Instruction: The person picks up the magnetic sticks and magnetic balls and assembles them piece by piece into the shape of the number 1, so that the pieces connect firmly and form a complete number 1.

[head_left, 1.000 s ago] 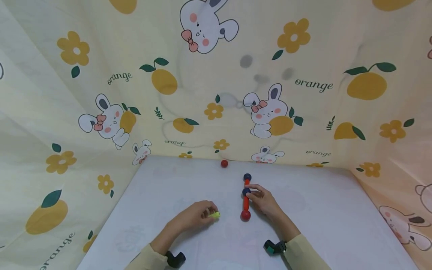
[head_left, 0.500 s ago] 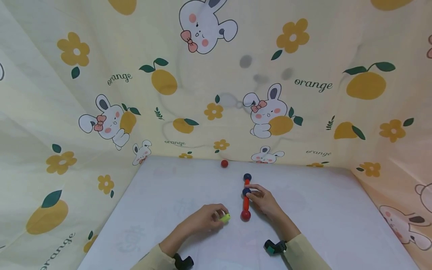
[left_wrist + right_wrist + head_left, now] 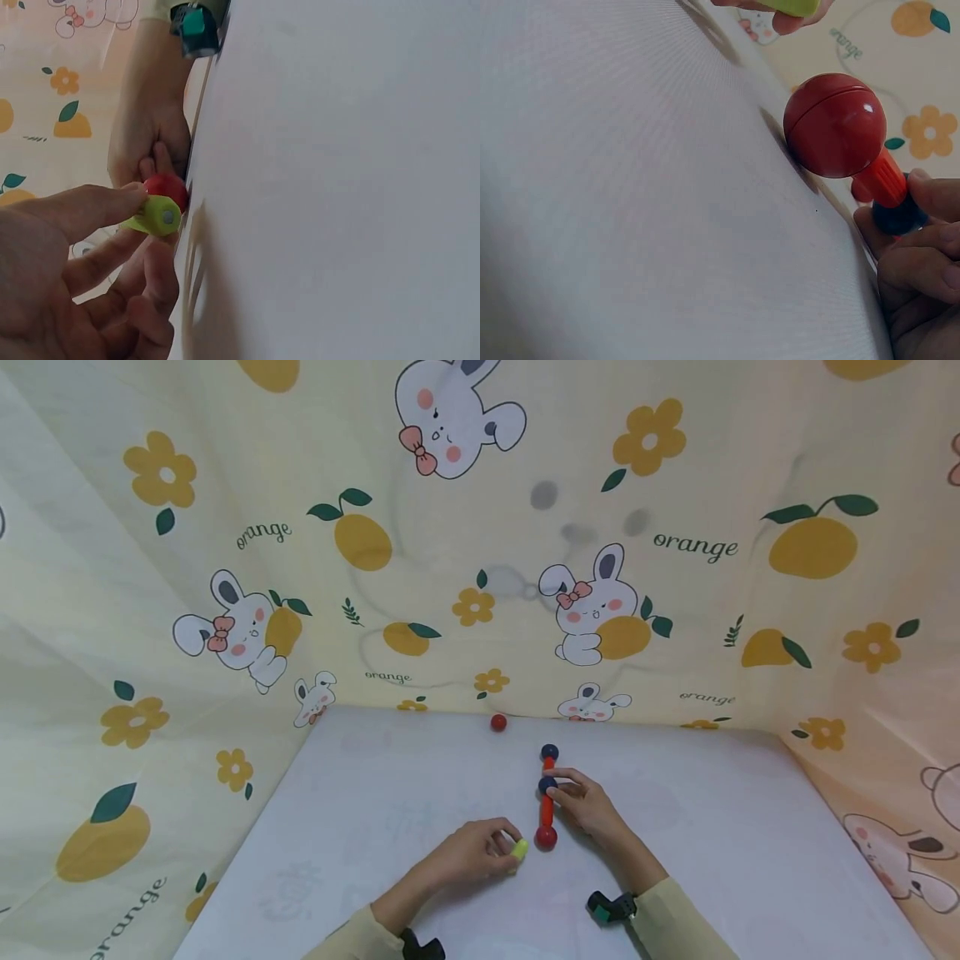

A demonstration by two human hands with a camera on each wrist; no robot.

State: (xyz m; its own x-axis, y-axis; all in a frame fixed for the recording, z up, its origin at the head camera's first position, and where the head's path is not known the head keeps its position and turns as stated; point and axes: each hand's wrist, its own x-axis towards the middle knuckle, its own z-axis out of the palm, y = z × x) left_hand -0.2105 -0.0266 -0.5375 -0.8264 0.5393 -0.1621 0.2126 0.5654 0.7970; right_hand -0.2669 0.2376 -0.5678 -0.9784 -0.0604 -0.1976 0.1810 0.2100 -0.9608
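My left hand (image 3: pixel 476 852) pinches a short yellow-green magnetic rod (image 3: pixel 159 215) between thumb and fingers. A round grey spot shows on the rod's end. Just right of it in the head view lies a chain of magnetic pieces: a red ball (image 3: pixel 546 837) nearest me, an orange-red rod (image 3: pixel 547 811), a dark blue ball (image 3: pixel 548 786), a second, partly covered orange-red rod (image 3: pixel 549 764) and another dark blue ball (image 3: pixel 550 752) at the far end. My right hand (image 3: pixel 592 814) grips the middle blue ball from the right; in the right wrist view the red ball (image 3: pixel 835 125) stands out in front.
A loose red ball (image 3: pixel 498 722) lies at the back edge of the white table (image 3: pixel 697 835). Behind and beside the table hangs a cream cloth (image 3: pixel 450 518) printed with rabbits, oranges and flowers. A dark wrist camera (image 3: pixel 611 908) sits on the right wrist.
My left hand has moved right with the yellow-green rod, closer to the near red ball, and the rod has turned more upright in view. The right hand and chain stay in place.
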